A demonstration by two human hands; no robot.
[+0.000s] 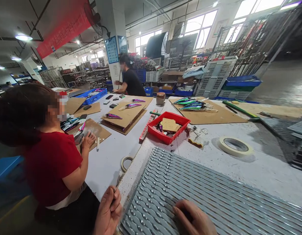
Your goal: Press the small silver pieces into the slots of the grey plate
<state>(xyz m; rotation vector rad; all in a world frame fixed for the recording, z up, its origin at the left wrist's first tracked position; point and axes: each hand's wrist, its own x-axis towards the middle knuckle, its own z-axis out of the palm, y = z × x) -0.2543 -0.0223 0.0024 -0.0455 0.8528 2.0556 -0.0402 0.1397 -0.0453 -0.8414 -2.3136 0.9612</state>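
Note:
A grey metal-looking panel (190,182) with long parallel grooves lies on the table before me; rounded, shiny bumps line its left part. My left hand (108,209) is raised just off the panel's left edge, thumb and fingertips pinched together. Whatever may be between them is too small to make out. Low over the panel is my right hand (195,217), its fingers curled and thumb drawn in towards them. The tips come together close to the grooved surface, and anything they pinch is hidden.
Beyond the panel stand a red tray (159,137) of scraps and a tape roll (235,146). Fishing lures (192,103) lie on cardboard (214,116) near a brown mug (160,98). At left, a person in red (53,166) works at the table; another person (132,80) is farther back.

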